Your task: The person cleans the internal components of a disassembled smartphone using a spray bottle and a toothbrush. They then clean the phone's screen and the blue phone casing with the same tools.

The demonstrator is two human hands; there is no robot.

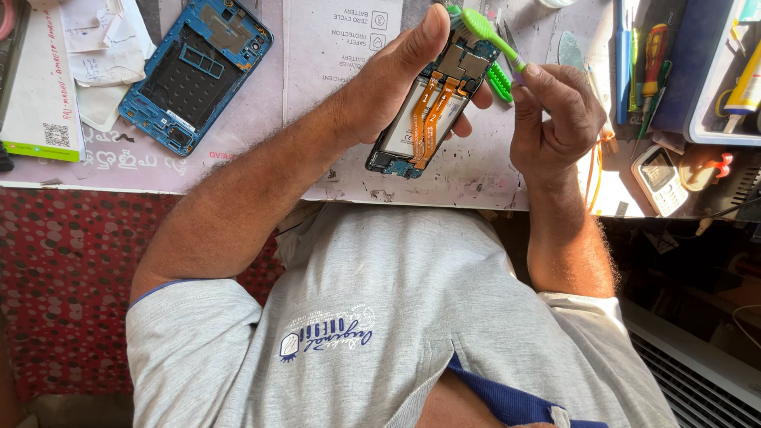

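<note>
Head view – left hand (396, 79) grasping opened phone (432, 111), right hand (555, 119) clenching green toothbrush (491, 36), blue frame (194, 75) aside

The opened phone (428, 111) sits mid-table (261, 119); a phone frame (194, 71) lies far left, screwdrivers (646, 63) far right.

Quick count: two hands, left hand (400, 75) and right hand (555, 115). One opened phone (428, 119) with two orange ribbon cables (428, 111) on it. One green toothbrush (490, 36). One blue phone frame (194, 75) far left on the worktop (261, 119). One small keypad phone (662, 181) on the right, one red-handled screwdriver (654, 55) beyond it.
</note>
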